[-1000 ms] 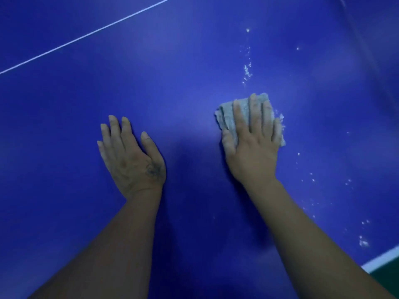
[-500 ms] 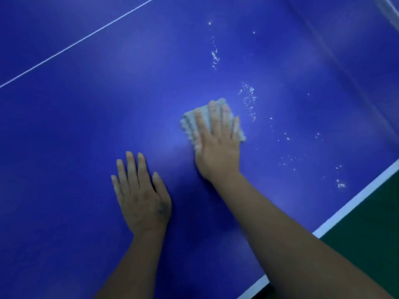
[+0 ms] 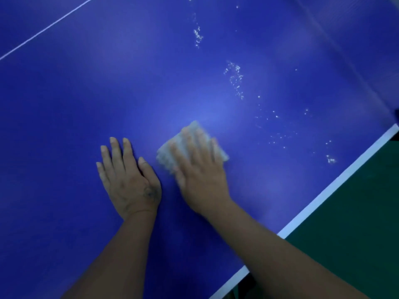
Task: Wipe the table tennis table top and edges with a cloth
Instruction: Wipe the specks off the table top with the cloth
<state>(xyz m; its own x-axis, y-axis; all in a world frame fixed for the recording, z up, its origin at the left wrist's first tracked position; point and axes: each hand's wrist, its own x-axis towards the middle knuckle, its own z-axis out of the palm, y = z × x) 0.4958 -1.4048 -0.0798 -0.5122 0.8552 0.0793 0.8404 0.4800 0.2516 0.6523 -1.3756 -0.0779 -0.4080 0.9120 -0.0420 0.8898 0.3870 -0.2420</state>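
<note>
Head view: right hand [image 3: 203, 178] presses a soft cloth [image 3: 167, 155] on the bench [image 3: 108, 83].
Its fingers lie straight; left hand [image 3: 129, 180] rests flat too. The cloth looks light and floppy, so a flat palm likely holds it best.

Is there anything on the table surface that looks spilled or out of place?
Yes. Whitish specks lie scattered over the blue table top, right of the cloth and toward the white edge line; they are not yet wiped.
</note>
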